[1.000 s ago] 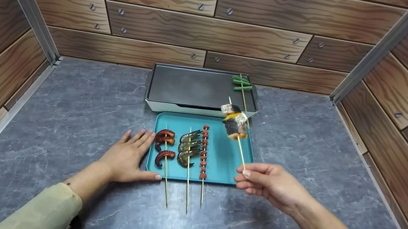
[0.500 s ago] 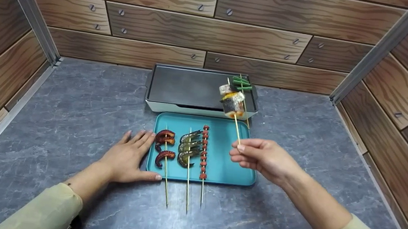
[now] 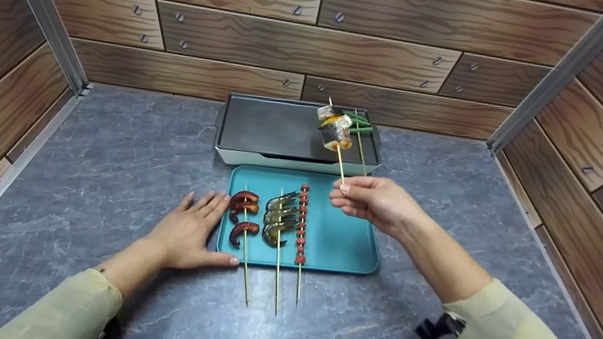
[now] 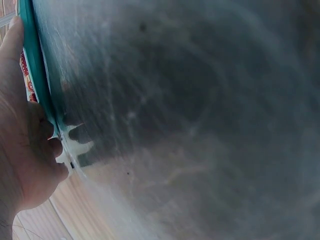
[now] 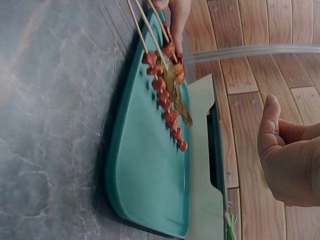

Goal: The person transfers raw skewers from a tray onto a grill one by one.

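My right hand (image 3: 377,204) pinches the bare stick end of a fish skewer (image 3: 336,131), its silvery-black chunks raised in front of the black griddle (image 3: 278,126). In the right wrist view the right hand (image 5: 292,150) shows, but the skewer is hidden. Fingers spread, my left hand (image 3: 189,232) rests at the left edge of the teal tray (image 3: 338,249). On that tray lie an octopus tentacle skewer (image 3: 243,227), a shrimp skewer (image 3: 279,222) and a skewer of small red meat pieces (image 3: 302,227). The left wrist view shows the left hand (image 4: 25,135) against the tray's side.
A skewer with green stalks (image 3: 360,124) lies across the griddle's right end, its stick overhanging the front. The griddle stands just behind the tray on a grey marbled tabletop (image 3: 134,149). Wood-patterned walls (image 3: 237,33) close the back and sides.
My right hand has moved forward and to the left, carrying the fish skewer from above the tray's right side to over the griddle. The left hand has stayed in place.
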The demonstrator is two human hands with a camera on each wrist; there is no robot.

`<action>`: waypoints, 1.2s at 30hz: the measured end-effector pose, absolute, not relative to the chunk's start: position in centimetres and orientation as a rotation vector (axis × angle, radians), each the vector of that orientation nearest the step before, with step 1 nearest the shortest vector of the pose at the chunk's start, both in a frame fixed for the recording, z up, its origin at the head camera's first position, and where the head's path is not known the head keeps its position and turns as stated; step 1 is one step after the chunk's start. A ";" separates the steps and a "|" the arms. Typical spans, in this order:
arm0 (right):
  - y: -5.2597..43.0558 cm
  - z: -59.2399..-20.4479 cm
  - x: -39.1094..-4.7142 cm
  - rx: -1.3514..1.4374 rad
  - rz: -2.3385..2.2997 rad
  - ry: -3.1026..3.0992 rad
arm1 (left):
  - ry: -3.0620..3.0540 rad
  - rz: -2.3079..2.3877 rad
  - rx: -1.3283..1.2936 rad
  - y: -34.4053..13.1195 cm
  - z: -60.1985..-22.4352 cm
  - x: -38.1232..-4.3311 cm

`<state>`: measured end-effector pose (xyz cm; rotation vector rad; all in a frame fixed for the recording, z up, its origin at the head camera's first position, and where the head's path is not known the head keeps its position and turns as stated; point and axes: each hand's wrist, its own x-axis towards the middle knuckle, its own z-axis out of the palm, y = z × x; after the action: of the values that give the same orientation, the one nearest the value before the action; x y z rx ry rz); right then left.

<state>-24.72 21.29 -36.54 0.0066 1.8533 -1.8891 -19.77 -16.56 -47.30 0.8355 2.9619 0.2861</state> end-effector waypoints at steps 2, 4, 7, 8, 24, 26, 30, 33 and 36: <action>21.1 -36.7 -25.4 0.018 -1.888 1.858 | 2.964 0.284 0.838 -16.6 -47.3 -19.8; 20.9 -36.9 -26.1 0.033 -1.885 1.868 | 2.963 0.280 0.838 -16.6 -47.3 -19.8; 20.7 -37.2 -27.1 0.047 -1.894 1.867 | 2.964 0.287 0.842 -16.6 -47.3 -19.7; 20.6 -37.4 -27.4 0.055 -1.897 1.868 | 2.962 0.288 0.841 -16.6 -47.3 -19.7; 19.7 -39.1 -30.5 0.149 -1.938 1.830 | 2.963 0.297 0.844 -16.6 -47.4 -19.8; 19.7 -39.2 -30.7 0.163 -1.937 1.843 | 2.964 0.293 0.842 -16.6 -47.4 -19.8; 19.6 -39.4 -31.1 0.181 -1.932 1.857 | 2.963 0.281 0.841 -16.5 -47.3 -19.8; 19.6 -39.5 -31.3 0.187 -1.935 1.849 | 2.961 0.276 0.839 -16.6 -47.3 -19.8; 19.6 -39.7 -31.5 0.188 -1.933 1.839 | 2.959 0.268 0.835 -16.5 -47.3 -19.8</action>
<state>-31.51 19.59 -39.68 0.1878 1.8393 -1.9326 -19.79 -16.54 -47.32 0.8353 2.9595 0.2678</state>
